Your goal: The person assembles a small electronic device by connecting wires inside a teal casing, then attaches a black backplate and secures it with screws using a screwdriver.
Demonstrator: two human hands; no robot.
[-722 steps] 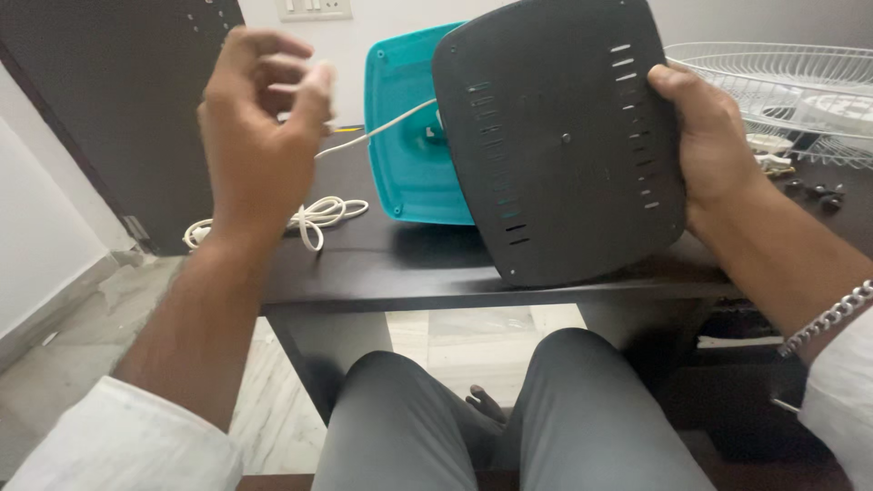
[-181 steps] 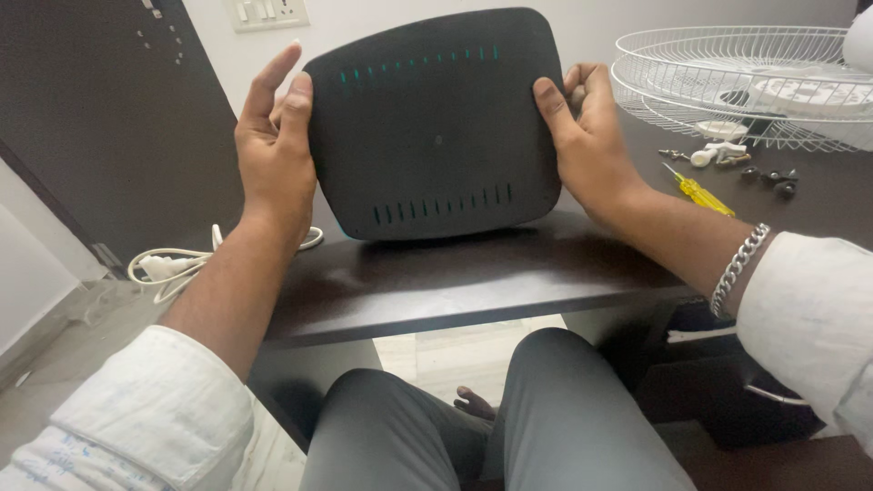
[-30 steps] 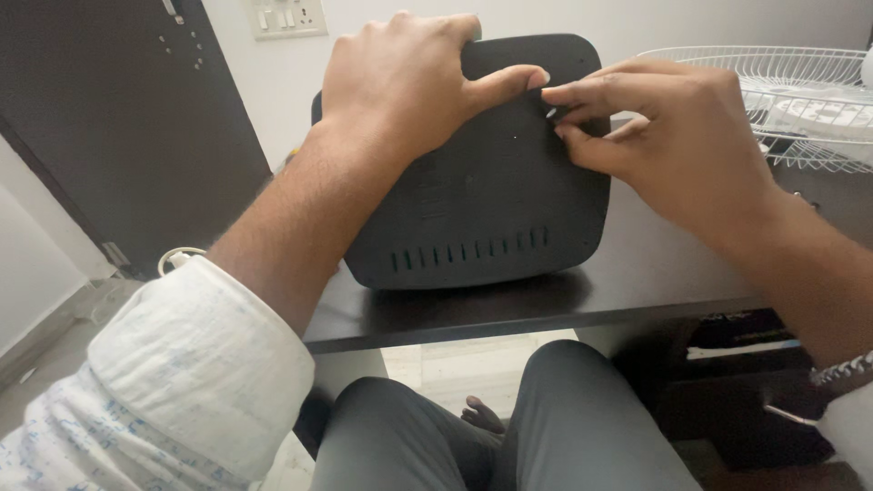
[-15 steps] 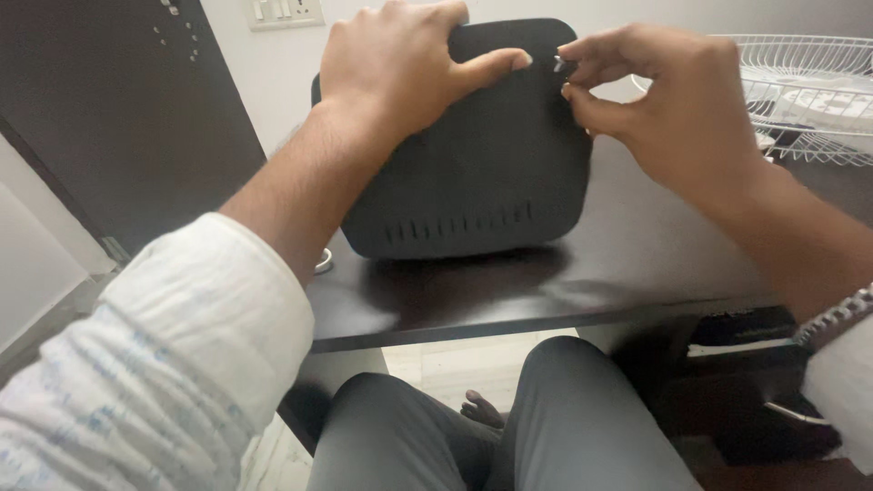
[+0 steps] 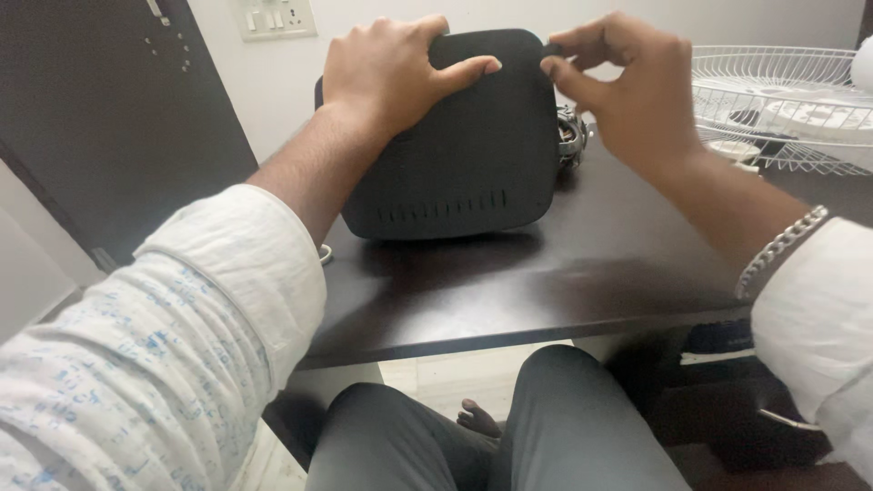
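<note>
On the dark table (image 5: 582, 273) a black slotted base plate (image 5: 464, 155) stands on edge; the left hand (image 5: 386, 68) clamps its top edge to steady it, while the right hand (image 5: 627, 77) pinches its upper right corner, fingertips together. Behind lies a white wire guard (image 5: 782, 77).

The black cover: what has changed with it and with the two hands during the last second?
The right hand moved from the middle of the black cover up to its top right corner, pinching there. The left hand stayed clamped on the top edge, and the cover stayed upright on the dark table.
</note>
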